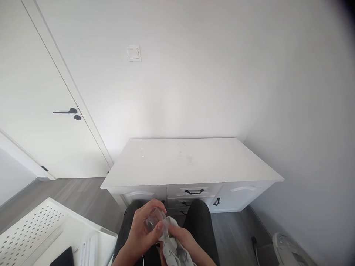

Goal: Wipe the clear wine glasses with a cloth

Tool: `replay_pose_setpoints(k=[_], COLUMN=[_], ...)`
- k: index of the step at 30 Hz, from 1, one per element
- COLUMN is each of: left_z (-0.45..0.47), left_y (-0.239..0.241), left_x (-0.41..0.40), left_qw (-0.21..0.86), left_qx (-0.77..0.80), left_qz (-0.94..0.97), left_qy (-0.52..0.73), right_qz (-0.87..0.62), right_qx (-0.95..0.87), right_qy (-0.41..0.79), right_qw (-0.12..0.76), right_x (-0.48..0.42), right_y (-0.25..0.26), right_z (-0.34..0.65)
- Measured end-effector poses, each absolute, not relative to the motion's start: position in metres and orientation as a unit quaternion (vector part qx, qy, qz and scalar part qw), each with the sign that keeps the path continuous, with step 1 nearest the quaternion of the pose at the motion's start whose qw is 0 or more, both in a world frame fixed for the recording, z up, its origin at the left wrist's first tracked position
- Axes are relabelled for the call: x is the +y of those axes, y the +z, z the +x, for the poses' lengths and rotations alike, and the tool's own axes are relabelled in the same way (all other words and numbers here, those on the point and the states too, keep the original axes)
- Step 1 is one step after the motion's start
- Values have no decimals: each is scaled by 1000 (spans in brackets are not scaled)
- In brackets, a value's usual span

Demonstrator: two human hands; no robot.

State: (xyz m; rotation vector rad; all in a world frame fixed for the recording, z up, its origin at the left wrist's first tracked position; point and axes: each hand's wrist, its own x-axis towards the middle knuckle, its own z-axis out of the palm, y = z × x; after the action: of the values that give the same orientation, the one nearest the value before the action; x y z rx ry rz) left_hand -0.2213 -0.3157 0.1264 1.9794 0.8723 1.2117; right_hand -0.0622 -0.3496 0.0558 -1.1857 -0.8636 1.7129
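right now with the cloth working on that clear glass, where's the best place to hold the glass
Probably around its rounded body, from its left side, as the left hand does now. The clear glass lies between both hands above the lap, and the grey cloth in the right hand covers its right side, so the left side is free for a wrapping grip.

Hands: two, left hand (141,231) and right hand (184,240).
Clear glass cup (155,221): one.
Grey-white cloth (173,245): one.
White cabinet with flat top (191,162): one.
Black drawer handles: three in middle column, top one (194,191); further black pull (216,201) on right door: one.
White door (33,111): one.
Black lever door handle (66,111): one.
White wall switch (134,53): one.
White perforated tray (30,229): one.
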Motion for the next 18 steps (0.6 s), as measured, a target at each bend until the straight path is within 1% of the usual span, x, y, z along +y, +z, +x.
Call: replay_pose_setpoints(k=[2, 4, 6, 7, 10, 12, 15, 18], left_z=[-221, -221, -221, -220, -216, -211, -204, -200], left_y=[122, 118, 114, 111, 101, 95, 90, 91], left_x=[-318, -319, -317, -316, -310, -308, -309, -312], left_qw=[293, 249, 204, 183, 130, 112, 113, 141], left_qx=[348, 372, 409, 427, 460, 461, 435, 406], left_qz=[761, 769, 775, 776, 791, 806, 837, 855], left_qy=[464, 456, 438, 427, 382, 353, 312, 290], right_qz=[-567, -643, -657, -647, -586, -550, -555, -580], right_qx=[-394, -487, -557, -578, -635, -668, -679, -679], right_qy=[592, 437, 318, 292, 296, 313, 322, 295], right_qw=[415, 398, 397, 403, 407, 391, 356, 339], right_x=[-341, -335, -333, -334, -338, -339, -335, -323], right_y=[48, 46, 47, 49, 55, 58, 56, 47], right_z=[-49, -30, -14, -9, -13, -26, -46, -52])
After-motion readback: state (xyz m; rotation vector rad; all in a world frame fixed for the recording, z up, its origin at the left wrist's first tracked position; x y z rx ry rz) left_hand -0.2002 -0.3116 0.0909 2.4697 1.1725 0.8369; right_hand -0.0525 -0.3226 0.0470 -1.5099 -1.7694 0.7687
